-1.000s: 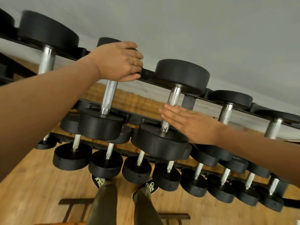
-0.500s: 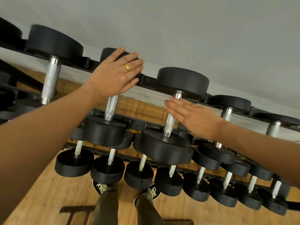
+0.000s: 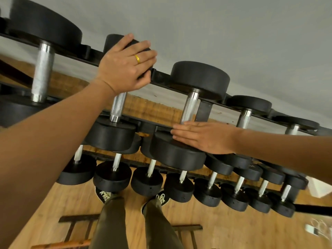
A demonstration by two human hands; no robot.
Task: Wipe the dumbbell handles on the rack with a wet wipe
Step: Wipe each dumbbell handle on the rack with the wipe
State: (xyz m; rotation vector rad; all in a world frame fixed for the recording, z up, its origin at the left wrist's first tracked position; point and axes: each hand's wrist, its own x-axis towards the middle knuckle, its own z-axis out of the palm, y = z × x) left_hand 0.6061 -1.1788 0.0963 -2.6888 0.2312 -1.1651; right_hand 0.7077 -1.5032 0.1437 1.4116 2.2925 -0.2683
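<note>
fingers (image 3: pixel 143 46) of left hand (image 3: pixel 122 69) grip black dumbbell head (image 3: pixel 111 42); right hand (image 3: pixel 206 137) flat against chrome handle (image 3: pixel 189 108).

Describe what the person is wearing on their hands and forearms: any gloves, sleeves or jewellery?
No gloves, and no sleeves in view: the left forearm and right forearm are bare to the frame edge. The left hand wears a plain gold ring on its ring finger. The right hand shows no ring; neither wrist carries a watch.
</note>
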